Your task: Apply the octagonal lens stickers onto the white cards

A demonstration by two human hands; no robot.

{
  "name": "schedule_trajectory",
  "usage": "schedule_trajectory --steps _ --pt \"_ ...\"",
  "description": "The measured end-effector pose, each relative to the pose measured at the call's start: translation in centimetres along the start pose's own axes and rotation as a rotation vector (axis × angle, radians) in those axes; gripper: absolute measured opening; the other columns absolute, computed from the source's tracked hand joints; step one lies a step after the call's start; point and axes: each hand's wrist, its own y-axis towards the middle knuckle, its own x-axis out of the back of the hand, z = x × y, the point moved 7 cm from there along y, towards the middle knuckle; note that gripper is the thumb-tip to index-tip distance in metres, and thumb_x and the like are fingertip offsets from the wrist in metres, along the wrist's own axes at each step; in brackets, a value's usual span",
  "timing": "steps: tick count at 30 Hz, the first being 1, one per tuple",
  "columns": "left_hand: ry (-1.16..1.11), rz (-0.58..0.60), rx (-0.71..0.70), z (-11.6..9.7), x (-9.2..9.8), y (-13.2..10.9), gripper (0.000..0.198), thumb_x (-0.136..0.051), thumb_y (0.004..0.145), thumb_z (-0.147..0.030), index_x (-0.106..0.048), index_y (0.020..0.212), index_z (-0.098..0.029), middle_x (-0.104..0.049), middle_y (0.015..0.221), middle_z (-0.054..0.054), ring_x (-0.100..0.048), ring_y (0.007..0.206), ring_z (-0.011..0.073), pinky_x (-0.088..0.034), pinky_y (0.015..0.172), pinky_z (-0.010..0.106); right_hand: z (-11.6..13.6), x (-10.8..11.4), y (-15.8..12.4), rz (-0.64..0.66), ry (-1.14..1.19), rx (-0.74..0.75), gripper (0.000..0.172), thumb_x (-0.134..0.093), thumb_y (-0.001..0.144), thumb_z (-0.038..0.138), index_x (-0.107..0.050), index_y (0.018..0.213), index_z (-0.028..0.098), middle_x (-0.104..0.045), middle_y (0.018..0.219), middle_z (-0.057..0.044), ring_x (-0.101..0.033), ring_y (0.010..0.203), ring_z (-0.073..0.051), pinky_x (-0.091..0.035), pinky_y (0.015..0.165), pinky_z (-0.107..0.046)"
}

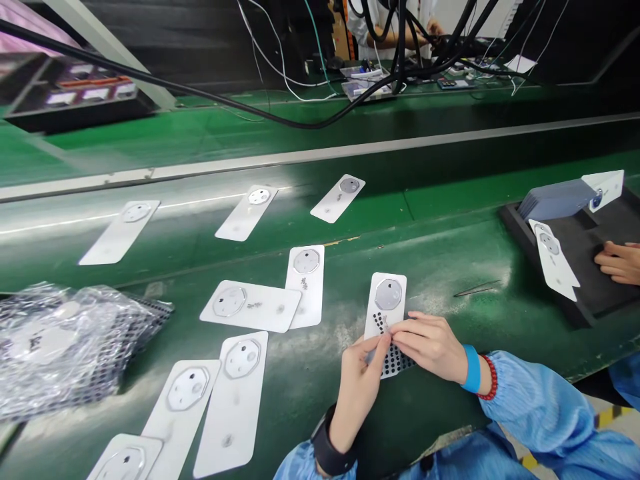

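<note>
A white phone back cover (371,323) with a grey octagonal camera ring lies on the green bench under my hands. Over its lower part is a sheet of round black dot stickers (397,363). My left hand (361,377), with a black watch on the wrist, pinches the sheet between thumb and index finger. From the right, my right hand (433,343), wearing a blue band and red beads, has its fingers pressed together on the same sheet. The fingertips of both hands meet above the cover; anything smaller between them is hidden.
Several similar white covers (250,305) lie to the left, with more on the belt (337,199) beyond. A clear plastic bag (65,350) sits at far left. On the right, a black tray (607,293) holds upright covers beside another person's hand (620,262). Black cables (310,124) hang across the back.
</note>
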Motion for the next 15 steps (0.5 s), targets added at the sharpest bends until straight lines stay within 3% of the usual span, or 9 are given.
schedule_trajectory --steps 4,7,9,11,13,15 --pt "0.051 -0.024 0.047 0.8 1.1 0.3 0.037 -0.057 0.084 -0.046 -0.08 0.08 -0.018 -0.078 0.081 0.007 -0.071 0.083 0.0289 -0.054 0.077 0.036 -0.4 -0.9 -0.9 0.046 0.023 -0.034 0.018 -0.049 0.097 0.016 -0.066 0.092 0.017 -0.076 0.1 -0.007 -0.073 0.081 -0.016 -0.059 0.083 -0.033" --pt "0.134 -0.135 0.091 1.1 4.5 -0.1 0.037 -0.062 0.081 -0.049 -0.079 0.085 -0.016 -0.078 0.093 0.012 -0.07 0.096 0.0353 -0.052 0.086 0.042 -1.5 -1.5 -1.8 0.13 0.125 -0.157 0.018 -0.047 0.097 0.017 -0.065 0.093 0.017 -0.074 0.101 -0.008 -0.073 0.086 -0.017 -0.06 0.076 -0.03" --pt "0.152 -0.279 0.075 0.5 7.5 -1.0 0.043 -0.064 0.08 -0.049 -0.074 0.107 -0.016 -0.073 0.115 0.014 -0.063 0.113 0.0363 -0.052 0.091 0.041 -2.2 -1.4 -2.2 0.166 0.199 -0.223 0.017 -0.048 0.097 0.017 -0.064 0.093 0.018 -0.074 0.102 -0.008 -0.072 0.087 -0.018 -0.06 0.074 -0.029" --pt "0.058 -0.394 0.063 -0.3 9.5 -2.2 0.066 -0.068 0.078 -0.048 -0.054 0.138 -0.023 -0.063 0.133 0.011 -0.06 0.12 0.033 -0.055 0.088 0.037 -2.7 -0.7 -2.1 0.151 0.272 -0.276 0.015 -0.05 0.096 0.015 -0.064 0.092 0.018 -0.073 0.1 -0.007 -0.071 0.087 -0.017 -0.059 0.077 -0.028" --pt "-0.13 -0.381 0.116 -0.7 9.4 -3.1 0.087 -0.072 0.076 -0.046 -0.032 0.151 -0.028 -0.066 0.129 0.01 -0.067 0.108 0.0306 -0.059 0.077 0.034 -2.9 0.8 -1.4 0.077 0.321 -0.319 0.014 -0.052 0.095 0.014 -0.063 0.09 0.019 -0.072 0.097 -0.006 -0.07 0.088 -0.017 -0.057 0.079 -0.028" --pt "-0.291 -0.258 0.195 -1.0 7.5 -3.5 0.082 -0.074 0.076 -0.044 -0.036 0.147 -0.026 -0.074 0.109 0.009 -0.072 0.088 0.0284 -0.06 0.065 0.033 -2.5 2.6 -0.1 -0.023 0.331 -0.336 0.012 -0.054 0.094 0.012 -0.063 0.089 0.018 -0.07 0.097 -0.007 -0.068 0.089 -0.016 -0.056 0.08 -0.028"
